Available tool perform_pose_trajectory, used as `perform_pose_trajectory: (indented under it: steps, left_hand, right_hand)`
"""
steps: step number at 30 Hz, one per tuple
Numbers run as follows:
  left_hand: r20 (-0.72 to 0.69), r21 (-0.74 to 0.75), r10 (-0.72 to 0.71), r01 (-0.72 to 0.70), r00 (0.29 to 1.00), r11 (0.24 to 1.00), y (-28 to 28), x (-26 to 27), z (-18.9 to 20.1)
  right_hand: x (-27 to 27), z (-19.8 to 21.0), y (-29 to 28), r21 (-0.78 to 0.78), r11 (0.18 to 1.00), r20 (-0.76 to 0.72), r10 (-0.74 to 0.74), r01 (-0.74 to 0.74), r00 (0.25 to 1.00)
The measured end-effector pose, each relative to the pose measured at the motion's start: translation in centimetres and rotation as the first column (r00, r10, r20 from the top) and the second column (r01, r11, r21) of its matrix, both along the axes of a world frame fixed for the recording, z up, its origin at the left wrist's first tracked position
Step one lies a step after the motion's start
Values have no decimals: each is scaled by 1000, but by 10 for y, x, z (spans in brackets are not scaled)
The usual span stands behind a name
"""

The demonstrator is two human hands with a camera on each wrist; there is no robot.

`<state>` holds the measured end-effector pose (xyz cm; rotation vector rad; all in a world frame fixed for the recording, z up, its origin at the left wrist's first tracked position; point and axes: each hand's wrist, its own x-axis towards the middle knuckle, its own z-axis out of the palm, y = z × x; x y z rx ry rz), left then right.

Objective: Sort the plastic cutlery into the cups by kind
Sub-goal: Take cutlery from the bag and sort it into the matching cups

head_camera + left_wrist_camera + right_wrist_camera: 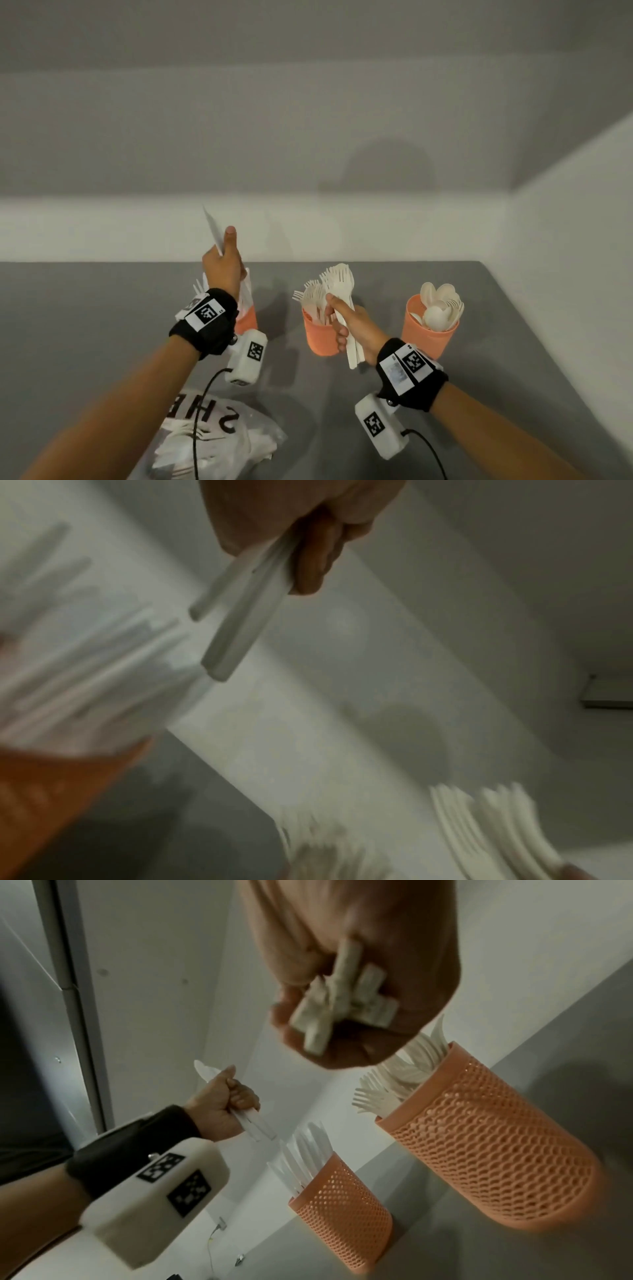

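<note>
Three orange mesh cups stand on the grey table (pixel 102 294). My left hand (pixel 222 267) grips white plastic knives (pixel 215 230) blades up, their handles (pixel 236 620) hanging just above the left cup (pixel 247 320), which holds knives (pixel 304 1153). My right hand (pixel 349 325) grips a bundle of white forks (pixel 337 281) in front of the middle cup (pixel 320 337), which holds forks (pixel 380 1093). The right cup (pixel 426 329) is full of white spoons (pixel 440 305).
A clear plastic bag (pixel 212 442) with more white cutlery lies on the table near me, between my forearms. A white wall runs behind the cups and along the right side. Cables trail from both wrist cameras.
</note>
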<state>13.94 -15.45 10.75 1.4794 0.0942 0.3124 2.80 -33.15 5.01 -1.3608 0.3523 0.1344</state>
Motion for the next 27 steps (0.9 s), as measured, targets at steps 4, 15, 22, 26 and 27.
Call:
perform_pose_trajectory:
  steps: [4, 15, 22, 26, 27]
  left_hand:
    - [71, 22, 65, -67, 995, 998, 17, 17, 7]
    - [-11, 163, 49, -46, 999, 986, 31, 34, -47]
    - [82, 333, -7, -21, 997, 943, 31, 43, -57]
    - [112, 432, -21, -30, 993, 901, 29, 40, -60]
    - [133, 500, -36, -35, 990, 866, 30, 39, -60]
  right_hand:
    - [7, 3, 2, -12, 1000, -6, 18, -18, 1000]
    - [16, -1, 8, 58, 993, -2, 105, -104, 994]
    - [19, -5, 13, 56, 994, 4, 96, -96, 995]
    - [17, -5, 13, 54, 994, 11, 99, -99, 995]
    - [16, -4, 13, 52, 994, 9, 98, -98, 995]
